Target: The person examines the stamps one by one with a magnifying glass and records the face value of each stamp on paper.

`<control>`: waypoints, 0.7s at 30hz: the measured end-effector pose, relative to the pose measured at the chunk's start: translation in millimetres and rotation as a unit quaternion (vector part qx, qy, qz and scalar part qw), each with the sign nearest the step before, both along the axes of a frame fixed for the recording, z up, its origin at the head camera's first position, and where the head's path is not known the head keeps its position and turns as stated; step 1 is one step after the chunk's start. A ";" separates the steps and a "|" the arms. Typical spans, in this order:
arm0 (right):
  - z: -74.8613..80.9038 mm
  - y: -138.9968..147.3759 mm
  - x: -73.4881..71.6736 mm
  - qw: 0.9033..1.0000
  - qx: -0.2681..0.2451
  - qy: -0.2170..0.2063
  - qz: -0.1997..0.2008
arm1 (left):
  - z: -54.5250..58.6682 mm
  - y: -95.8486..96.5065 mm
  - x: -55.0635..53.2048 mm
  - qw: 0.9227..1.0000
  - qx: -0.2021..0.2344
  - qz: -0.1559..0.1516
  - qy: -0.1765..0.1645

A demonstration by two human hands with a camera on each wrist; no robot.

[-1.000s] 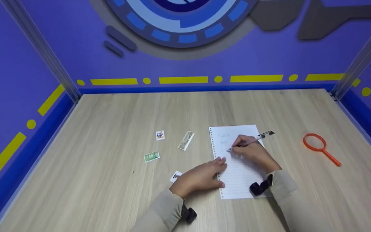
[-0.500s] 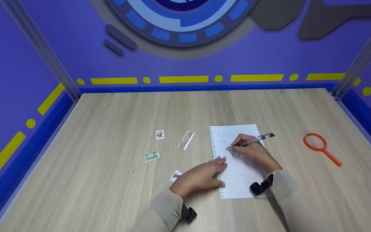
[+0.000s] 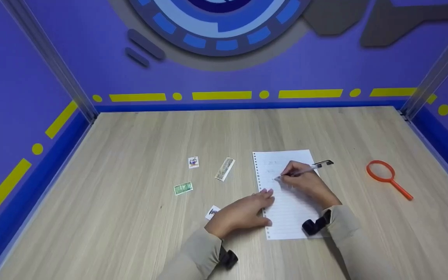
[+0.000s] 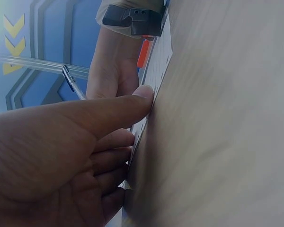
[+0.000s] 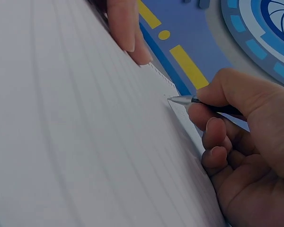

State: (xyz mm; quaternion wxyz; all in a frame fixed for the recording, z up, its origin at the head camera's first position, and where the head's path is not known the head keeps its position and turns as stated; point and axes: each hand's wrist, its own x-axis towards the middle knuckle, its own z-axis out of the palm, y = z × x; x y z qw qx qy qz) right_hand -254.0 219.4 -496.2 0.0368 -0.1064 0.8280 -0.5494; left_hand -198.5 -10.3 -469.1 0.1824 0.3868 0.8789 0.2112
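A lined sheet of paper with punched holes down its left edge lies on the table, with faint handwriting near its top. My right hand pinches a clear pen with a black clip, its tip at the paper in the upper part. In the right wrist view the pen's silver tip meets the sheet below thumb and forefinger. My left hand rests flat across the sheet's left edge, thumb and fingertips on the paper. A small stamp shows partly from behind that hand.
Left of the sheet lie a long narrow stamp, a small stamp with a colourful figure and a green stamp. An orange magnifying glass lies to the right. Blue-purple panels wall the table's back and sides.
The pen tip has made small shifts, a little left and then back right, as my right hand moves slightly over the sheet. My left hand stays in place.
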 end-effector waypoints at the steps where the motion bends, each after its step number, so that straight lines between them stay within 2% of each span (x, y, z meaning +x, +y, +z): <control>1: 0.0 -0.6 0.1 1.000 0.000 0.000 0.000 | 0.0 -0.1 0.0 1.000 0.001 0.001 -0.001; 12: 4.8 -0.1 1.9 1.000 -0.005 -0.009 -0.005 | -0.5 0.5 -0.4 1.000 -0.001 0.004 -0.002; 21: -0.3 0.7 -1.0 1.000 0.013 -0.006 -0.002 | -2.3 0.1 -1.1 1.000 0.002 -0.002 -0.001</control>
